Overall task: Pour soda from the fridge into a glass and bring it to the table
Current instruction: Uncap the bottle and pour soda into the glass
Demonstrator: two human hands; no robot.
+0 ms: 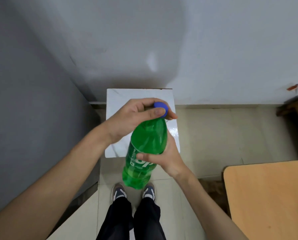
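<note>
Two hands (134, 116) (163, 158) hold one soda bottle (144, 151).

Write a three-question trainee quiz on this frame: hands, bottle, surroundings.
1. True or false: the blue cap is on the green bottle.
2. Which hand holds the bottle's body?
A. left hand
B. right hand
C. neither
3. Fill in: the wooden table lies to the person's ____ side.

Key
1. True; the left hand's grip closes around the cap.
2. B; the right hand's grip wraps the label area.
3. Right. No glass shows in this view.
</note>
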